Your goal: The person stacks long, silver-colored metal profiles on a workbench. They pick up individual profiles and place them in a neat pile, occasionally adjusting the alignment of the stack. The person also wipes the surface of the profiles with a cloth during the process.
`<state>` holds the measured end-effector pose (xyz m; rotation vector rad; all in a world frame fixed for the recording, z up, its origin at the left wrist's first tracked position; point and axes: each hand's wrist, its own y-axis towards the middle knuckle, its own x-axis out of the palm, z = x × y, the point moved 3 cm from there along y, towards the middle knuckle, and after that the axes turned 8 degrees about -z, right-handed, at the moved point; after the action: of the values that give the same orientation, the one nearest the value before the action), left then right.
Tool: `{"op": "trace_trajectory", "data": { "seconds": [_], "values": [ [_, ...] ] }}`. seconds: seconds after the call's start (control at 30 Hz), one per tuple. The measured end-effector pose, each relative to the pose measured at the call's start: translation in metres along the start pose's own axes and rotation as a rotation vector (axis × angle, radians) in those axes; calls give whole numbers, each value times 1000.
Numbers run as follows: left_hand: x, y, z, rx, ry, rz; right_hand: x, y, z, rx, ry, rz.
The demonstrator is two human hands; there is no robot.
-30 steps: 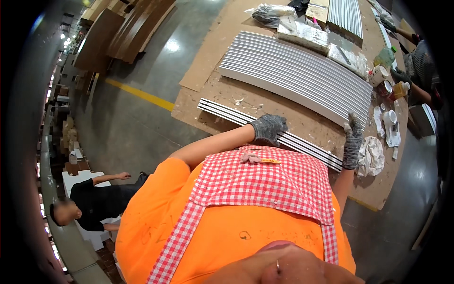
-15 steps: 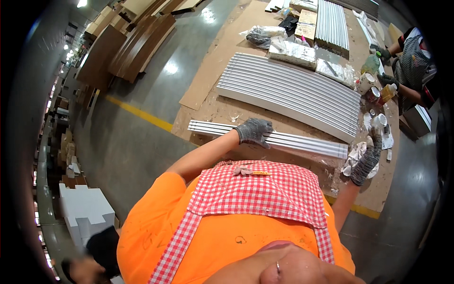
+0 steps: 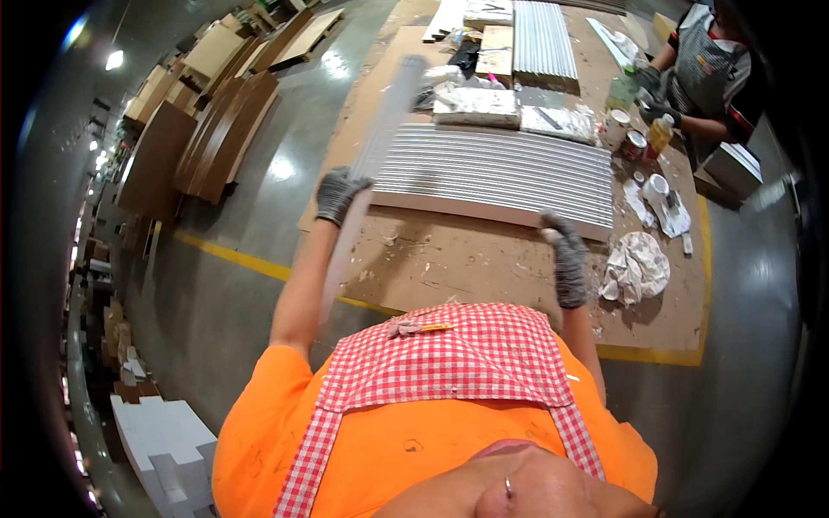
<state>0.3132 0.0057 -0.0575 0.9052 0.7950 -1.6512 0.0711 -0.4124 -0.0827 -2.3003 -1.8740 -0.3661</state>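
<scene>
My left hand, in a grey knit glove, grips a long, pale, narrow strip. The strip is blurred and stands tilted at the left end of a stack of white grooved strips, its far end passing over that stack. My gloved right hand is by the front edge of the stack, towards its right end. Its fingers are drawn together, with a small pale spot at their tips; what they hold, if anything, cannot be made out. A crumpled white cloth lies to the right of this hand.
Covered blocks and another grooved stack sit farther back on the brown worktable. Cans, a yellow bottle and a white cup stand at the right. A gloved co-worker is at the far right corner. Brown panels stand left.
The grooved strips lying in front of the stack are gone from there; my left hand has moved left with the tilted strip. My right hand has moved left, away from the cloth, to the stack's edge.
</scene>
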Motion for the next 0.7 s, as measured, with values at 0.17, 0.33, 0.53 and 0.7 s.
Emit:
{"op": "trace_trajectory", "data": {
  "seconds": [0.17, 0.33, 0.53, 0.7],
  "values": [
    [-55, 29, -40, -255, -187, 225, 43, -10, 79, 247, 67, -214],
    [-57, 35, -86, -347, -440, 406, 75, -23, 80, 310, -147, -358],
    [-11, 5, -102, -476, -770, 357, 91, -17, 45, -52, -602, -390],
    [59, -59, -88, -616, -915, 262, 98, -10, 39, -223, -765, -482]
  ]
}}
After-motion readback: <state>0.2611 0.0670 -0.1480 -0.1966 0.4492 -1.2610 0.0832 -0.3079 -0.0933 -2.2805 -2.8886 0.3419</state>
